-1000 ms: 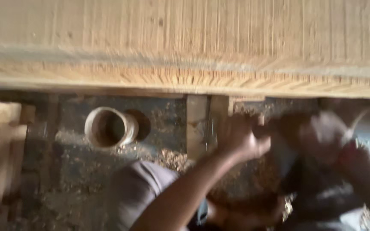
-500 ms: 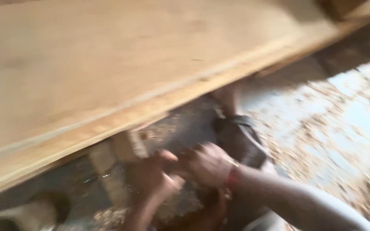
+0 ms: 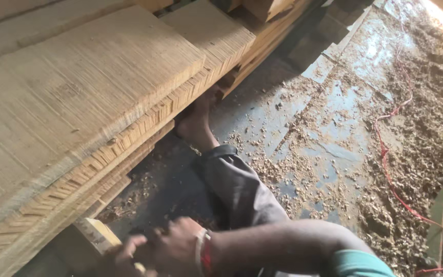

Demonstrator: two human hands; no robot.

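The person crouched low beside a thick wooden slab [image 3: 78, 102], which lay across a stack of boards [image 3: 119, 169] and jutted out over them. Down at the bottom edge of the view the right hand [image 3: 173, 246], a band at its wrist, reached in under that overhang toward a small pale wooden block [image 3: 96, 236] wedged at the foot of the stack. Its fingers [image 3: 134, 246] were curled close together against the block's end, though blur kept me from telling whether they truly gripped it. The left hand did not show apart from the right; I could not tell where it was or how it was set.

What worried me was the weight overhead. If that block was carrying any of the load, working it loose could let the slab settle onto the knuckles. The bare foot [image 3: 196, 120] and trouser leg [image 3: 237, 184] lay right along the stack's edge, so a sliding board could catch them too. The floor [image 3: 303, 133] looked wet in patches and strewn with sawdust and shavings [image 3: 421, 128], poor footing for a quick retreat, and a red cord [image 3: 385, 149] trailing through the shavings could snag an ankle.
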